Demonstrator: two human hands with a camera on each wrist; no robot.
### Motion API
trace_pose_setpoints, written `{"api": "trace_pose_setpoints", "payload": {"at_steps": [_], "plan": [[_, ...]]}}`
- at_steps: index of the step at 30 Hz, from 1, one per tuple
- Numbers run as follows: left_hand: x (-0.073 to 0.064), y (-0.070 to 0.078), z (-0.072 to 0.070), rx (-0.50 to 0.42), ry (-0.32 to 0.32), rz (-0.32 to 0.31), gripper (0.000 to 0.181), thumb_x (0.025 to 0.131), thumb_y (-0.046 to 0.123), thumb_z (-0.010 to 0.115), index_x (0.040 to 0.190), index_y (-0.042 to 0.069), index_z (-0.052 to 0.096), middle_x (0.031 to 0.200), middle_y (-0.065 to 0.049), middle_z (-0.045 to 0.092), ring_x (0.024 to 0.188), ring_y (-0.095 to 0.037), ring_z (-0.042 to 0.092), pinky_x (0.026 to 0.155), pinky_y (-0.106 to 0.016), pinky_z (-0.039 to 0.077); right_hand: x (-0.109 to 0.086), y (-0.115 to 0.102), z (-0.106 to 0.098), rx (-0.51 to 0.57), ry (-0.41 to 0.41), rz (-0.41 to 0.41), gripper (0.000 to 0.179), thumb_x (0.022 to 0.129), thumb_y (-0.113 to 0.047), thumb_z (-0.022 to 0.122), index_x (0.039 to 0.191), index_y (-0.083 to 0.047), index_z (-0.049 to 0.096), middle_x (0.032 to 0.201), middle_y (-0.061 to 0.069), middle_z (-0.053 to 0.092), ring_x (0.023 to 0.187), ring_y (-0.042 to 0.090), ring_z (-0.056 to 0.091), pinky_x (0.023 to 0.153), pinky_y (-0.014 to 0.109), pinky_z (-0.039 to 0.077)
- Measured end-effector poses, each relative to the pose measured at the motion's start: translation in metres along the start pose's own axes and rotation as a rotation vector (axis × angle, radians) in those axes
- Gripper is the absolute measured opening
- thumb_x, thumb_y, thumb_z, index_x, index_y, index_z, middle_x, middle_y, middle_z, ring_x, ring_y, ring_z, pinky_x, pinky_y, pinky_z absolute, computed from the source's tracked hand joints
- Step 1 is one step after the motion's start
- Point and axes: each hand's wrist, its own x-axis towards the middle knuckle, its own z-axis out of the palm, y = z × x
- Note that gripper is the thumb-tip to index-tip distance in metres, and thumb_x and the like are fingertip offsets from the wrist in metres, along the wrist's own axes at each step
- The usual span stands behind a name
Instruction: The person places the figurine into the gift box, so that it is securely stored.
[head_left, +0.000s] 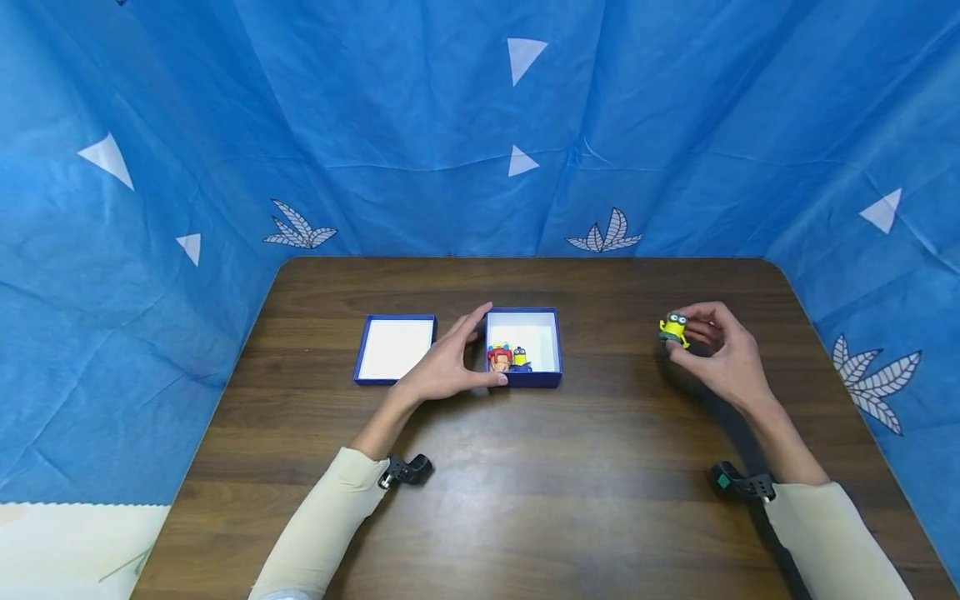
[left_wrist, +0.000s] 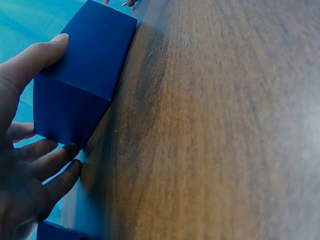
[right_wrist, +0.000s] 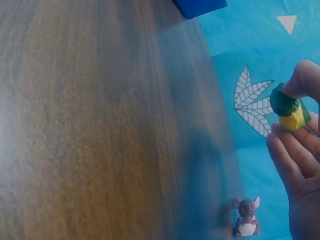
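Observation:
My left hand [head_left: 442,364] holds the left side of a blue box [head_left: 523,381] with a white inside. In the left wrist view its thumb lies on the front wall, with the other fingers at the side wall. In the box's front left part stand a red-topped toy figure [head_left: 498,357] and a small yellow minion figure [head_left: 520,358]. Off to the right, above the table, my right hand [head_left: 723,354] pinches a yellow and green minion figure [head_left: 673,328] between thumb and fingers. The right wrist view shows its dark green side [right_wrist: 285,101].
A blue-edged box lid [head_left: 393,350] lies white side up, left of the box. In the right wrist view a brown mouse figurine [right_wrist: 246,217] stands near the table edge. Blue curtains [head_left: 450,125] hang around the wooden table [head_left: 525,500].

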Motion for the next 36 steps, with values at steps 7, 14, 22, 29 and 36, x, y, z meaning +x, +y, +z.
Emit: {"api": "trace_pose_setpoints", "payload": {"at_steps": [7, 14, 22, 29, 36], "plan": [[0.000, 0.001, 0.001, 0.006, 0.005, -0.004, 0.118, 0.083, 0.059, 0.089, 0.172, 0.046, 0.012, 0.180, -0.005, 0.023, 0.157, -0.037, 0.047, 0.125, -0.062, 0.042, 0.000, -0.004, 0.002, -0.013, 0.005, -0.023, 0.056, 0.086, 0.008, 0.083, 0.137, -0.003, 0.063, 0.133, 0.001, 0.066, 0.112, -0.005, 0.064, 0.097, 0.002, 0.049], [0.000, -0.001, 0.001, 0.007, 0.002, -0.003, 0.118, 0.083, 0.060, 0.088, 0.172, 0.044, 0.012, 0.180, -0.003, 0.023, 0.157, -0.035, 0.047, 0.126, -0.061, 0.041, 0.001, -0.003, 0.006, -0.027, 0.039, -0.055, 0.055, 0.085, 0.013, 0.081, 0.137, 0.000, 0.068, 0.124, 0.011, 0.054, 0.106, 0.006, 0.058, 0.091, 0.001, 0.046], [0.000, -0.001, 0.001, 0.003, 0.006, 0.005, 0.118, 0.082, 0.060, 0.089, 0.170, 0.050, 0.011, 0.180, -0.002, 0.024, 0.156, -0.035, 0.048, 0.125, -0.062, 0.042, 0.001, -0.005, 0.008, -0.019, 0.014, -0.046, 0.055, 0.084, 0.008, 0.085, 0.136, -0.006, 0.072, 0.124, 0.001, 0.055, 0.107, 0.013, 0.058, 0.091, 0.005, 0.046], [0.000, -0.002, 0.000, 0.016, 0.017, 0.004, 0.119, 0.082, 0.059, 0.089, 0.171, 0.047, 0.012, 0.179, -0.003, 0.024, 0.156, -0.035, 0.049, 0.124, -0.063, 0.043, 0.005, -0.011, 0.016, -0.033, -0.029, -0.033, 0.051, 0.086, 0.000, 0.087, 0.134, -0.011, 0.073, 0.134, -0.005, 0.054, 0.119, 0.010, 0.054, 0.098, 0.007, 0.046], [0.001, 0.000, 0.000, 0.015, 0.011, 0.011, 0.121, 0.082, 0.059, 0.090, 0.174, 0.036, 0.015, 0.179, -0.004, 0.026, 0.155, -0.034, 0.049, 0.124, -0.061, 0.043, 0.010, -0.013, 0.030, -0.043, -0.077, -0.028, 0.049, 0.083, 0.000, 0.090, 0.129, -0.009, 0.075, 0.141, 0.007, 0.056, 0.124, 0.001, 0.047, 0.101, 0.001, 0.042]]}}
